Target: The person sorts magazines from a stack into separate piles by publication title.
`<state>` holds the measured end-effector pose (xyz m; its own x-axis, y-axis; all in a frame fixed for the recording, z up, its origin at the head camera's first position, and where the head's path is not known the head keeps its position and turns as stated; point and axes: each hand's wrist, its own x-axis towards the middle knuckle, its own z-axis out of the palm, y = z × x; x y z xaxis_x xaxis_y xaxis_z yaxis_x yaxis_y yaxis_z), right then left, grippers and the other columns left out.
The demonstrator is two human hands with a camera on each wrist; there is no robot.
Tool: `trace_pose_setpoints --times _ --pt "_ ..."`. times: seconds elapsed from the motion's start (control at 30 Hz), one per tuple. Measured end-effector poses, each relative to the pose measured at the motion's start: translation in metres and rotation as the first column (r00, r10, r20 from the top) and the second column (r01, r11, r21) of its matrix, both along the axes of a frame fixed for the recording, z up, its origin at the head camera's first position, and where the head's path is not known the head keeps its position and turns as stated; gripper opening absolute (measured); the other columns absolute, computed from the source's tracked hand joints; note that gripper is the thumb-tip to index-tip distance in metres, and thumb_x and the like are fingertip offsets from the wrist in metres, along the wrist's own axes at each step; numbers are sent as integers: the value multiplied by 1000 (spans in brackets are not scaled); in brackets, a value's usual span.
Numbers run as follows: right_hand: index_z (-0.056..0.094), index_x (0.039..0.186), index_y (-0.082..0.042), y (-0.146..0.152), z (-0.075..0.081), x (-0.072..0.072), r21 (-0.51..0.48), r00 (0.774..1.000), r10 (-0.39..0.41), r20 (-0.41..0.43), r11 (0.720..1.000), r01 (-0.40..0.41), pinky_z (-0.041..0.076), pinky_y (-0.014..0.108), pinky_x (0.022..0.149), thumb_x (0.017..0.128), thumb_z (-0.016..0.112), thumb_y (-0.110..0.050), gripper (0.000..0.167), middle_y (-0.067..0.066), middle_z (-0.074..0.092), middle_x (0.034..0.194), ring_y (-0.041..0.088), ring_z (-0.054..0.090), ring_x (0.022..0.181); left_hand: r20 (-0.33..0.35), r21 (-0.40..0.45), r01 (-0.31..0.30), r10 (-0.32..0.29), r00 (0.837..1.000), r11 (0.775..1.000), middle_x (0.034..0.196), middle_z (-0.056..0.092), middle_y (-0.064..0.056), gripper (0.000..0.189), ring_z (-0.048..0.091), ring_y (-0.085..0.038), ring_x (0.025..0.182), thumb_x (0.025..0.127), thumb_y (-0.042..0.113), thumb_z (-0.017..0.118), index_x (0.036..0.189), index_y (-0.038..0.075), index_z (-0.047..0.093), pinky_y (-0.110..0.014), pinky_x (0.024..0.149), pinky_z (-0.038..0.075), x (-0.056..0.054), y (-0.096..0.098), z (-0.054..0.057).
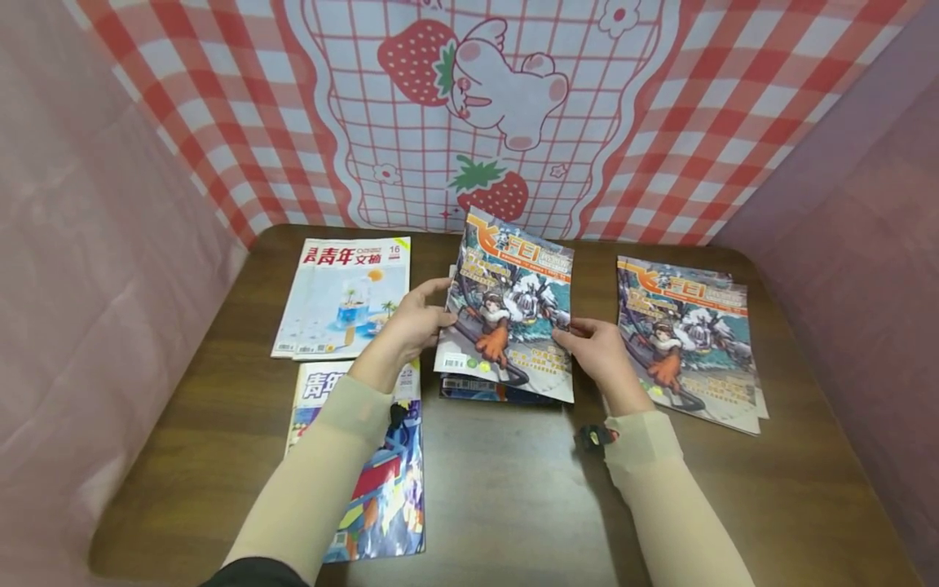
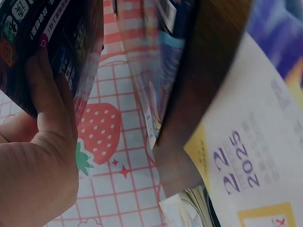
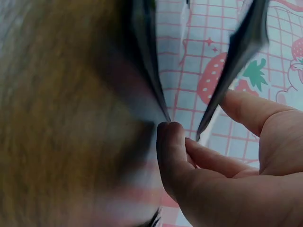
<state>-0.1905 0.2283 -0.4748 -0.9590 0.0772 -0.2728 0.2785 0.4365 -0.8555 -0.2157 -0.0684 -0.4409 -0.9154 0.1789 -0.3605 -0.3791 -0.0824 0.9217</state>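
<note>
Between both hands, a comic-style magazine with an orange "FEI" title is held raised and tilted over the middle of the table. My left hand grips its left edge; in the left wrist view that hand has fingers lying along the dark back cover. At the right edge, my right hand pinches the magazine, thumb on one face and fingers on the other in the right wrist view. Directly beneath lie more magazines, mostly hidden by the held one.
At right on the brown table lies a slightly fanned pile of magazines with the same cover. Two overlapping white magazines lie back left. Nearer, colourful magazines are partly under the left forearm. A strawberry-print cloth hangs behind.
</note>
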Motion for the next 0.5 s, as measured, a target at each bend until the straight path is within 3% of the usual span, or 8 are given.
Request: trace_pose_setpoints --times 0.23,0.43,0.5 --pt "40 152 5 6 7 5 -101 1000 -28 -8 995 27 38 49 111 97 71 -27 71 29 43 149 39 39 139 -16 53 3 -2 1000 999 105 67 -25 69 67 -24 78 93 -17 55 153 16 44 -36 67 60 2 7 4" --pt "38 155 0 17 13 11 -74 997 -62 -44 996 58 40 48 109 96 72 -31 75 28 42 150 40 40 139 -15 63 10 -9 1000 998 107 67 -24 69 67 -23 81 95 -16 55 154 15 42 -36 69 59 3 19 4" --pt "37 156 -3 23 15 13 -74 998 -46 -37 996 43 46 48 102 95 73 -33 77 26 41 152 39 41 138 -17 56 14 -13 1000 998 109 67 -25 68 66 -23 80 95 -16 56 154 15 43 -35 67 59 2 22 4"
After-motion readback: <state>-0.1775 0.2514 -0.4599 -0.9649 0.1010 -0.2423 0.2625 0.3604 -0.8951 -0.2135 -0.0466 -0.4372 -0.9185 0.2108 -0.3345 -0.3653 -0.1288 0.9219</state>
